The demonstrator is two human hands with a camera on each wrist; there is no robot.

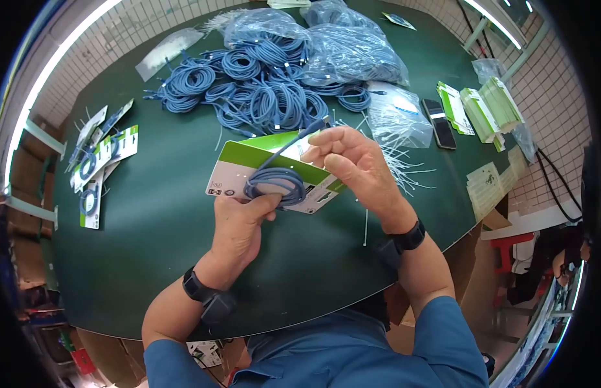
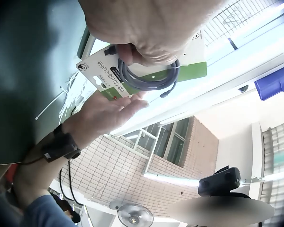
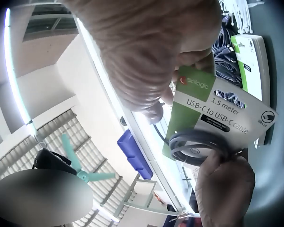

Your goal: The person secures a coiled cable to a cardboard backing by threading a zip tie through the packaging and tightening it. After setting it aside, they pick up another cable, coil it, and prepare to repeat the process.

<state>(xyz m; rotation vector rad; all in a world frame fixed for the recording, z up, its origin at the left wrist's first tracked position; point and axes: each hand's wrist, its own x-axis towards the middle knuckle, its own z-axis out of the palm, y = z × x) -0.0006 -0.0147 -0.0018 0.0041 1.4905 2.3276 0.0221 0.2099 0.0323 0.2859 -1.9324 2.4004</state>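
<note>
Keeping the coiled cable (image 1: 274, 174) flat matters: left hand (image 1: 237, 227) pinches it to the card (image 1: 236, 155); right hand (image 1: 369, 173), at card edge, grip unclear, should guide lightly.

Hard white light comes from long glowing ceiling tubes (image 1: 497, 24), leaving a dull sheen on the dark green table (image 1: 139, 258). The head view bends strongly towards black edges; both wrist views show washed-out glare, soft detail and a smooth, blurred oval patch.
</note>
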